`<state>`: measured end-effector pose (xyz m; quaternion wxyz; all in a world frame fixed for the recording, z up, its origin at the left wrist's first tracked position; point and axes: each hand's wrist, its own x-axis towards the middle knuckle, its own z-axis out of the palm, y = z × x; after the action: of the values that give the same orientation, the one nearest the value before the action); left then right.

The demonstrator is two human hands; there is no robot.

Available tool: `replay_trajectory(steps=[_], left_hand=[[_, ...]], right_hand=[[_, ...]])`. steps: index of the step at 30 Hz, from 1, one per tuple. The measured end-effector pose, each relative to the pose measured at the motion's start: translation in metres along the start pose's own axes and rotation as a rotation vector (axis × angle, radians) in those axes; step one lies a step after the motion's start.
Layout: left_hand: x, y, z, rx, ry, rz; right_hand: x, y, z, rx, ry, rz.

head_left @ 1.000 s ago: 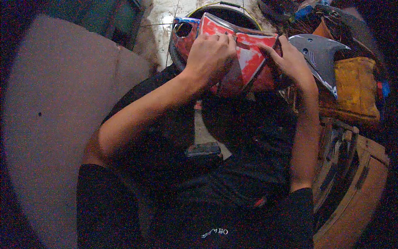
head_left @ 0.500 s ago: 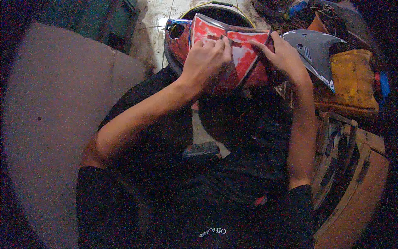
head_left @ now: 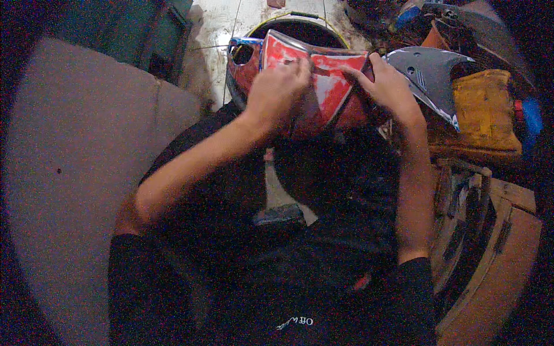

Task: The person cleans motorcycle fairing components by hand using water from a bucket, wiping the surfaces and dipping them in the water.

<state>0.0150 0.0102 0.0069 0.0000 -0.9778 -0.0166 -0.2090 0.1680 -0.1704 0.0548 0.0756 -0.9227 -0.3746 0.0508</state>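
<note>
A red body panel (head_left: 329,95), like a motorcycle fairing, is propped over my lap; its paint has pale, worn-looking patches. My left hand (head_left: 277,89) is on its upper left face, fingers bent and pinched together and a little blurred. Whatever lies under those fingertips is too small to make out. At the panel's right edge, my right hand (head_left: 389,86) grips it, thumb on the face and the other fingers mostly hidden behind the rim. To the left, the panel carries a rounded part with a dark round opening (head_left: 241,55).
Behind the panel stands a black tub (head_left: 294,29) with a yellow rim. On the right are a grey body panel (head_left: 421,72), a stained yellow container (head_left: 485,109) and a slatted wooden piece (head_left: 502,230). A large grey board (head_left: 86,173) fills the left side.
The view has shifted slightly. My left hand has slid a little to the left across the red panel. My right hand keeps its grip at the edge.
</note>
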Motion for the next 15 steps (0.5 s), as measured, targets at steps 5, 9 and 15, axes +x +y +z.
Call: replay_trajectory(steps=[5, 9, 15], left_hand=[[0.02, -0.019, -0.01, -0.05, -0.174, -0.184], [-0.006, 0.017, -0.01, -0.147, -0.042, 0.001], [0.014, 0.005, -0.011, -0.191, -0.062, -0.126]], right_hand=[[-0.002, -0.004, -0.001, 0.03, 0.024, 0.007], [-0.006, 0.006, -0.009, 0.045, -0.064, 0.003], [-0.003, 0.017, 0.0, 0.066, -0.012, -0.01]])
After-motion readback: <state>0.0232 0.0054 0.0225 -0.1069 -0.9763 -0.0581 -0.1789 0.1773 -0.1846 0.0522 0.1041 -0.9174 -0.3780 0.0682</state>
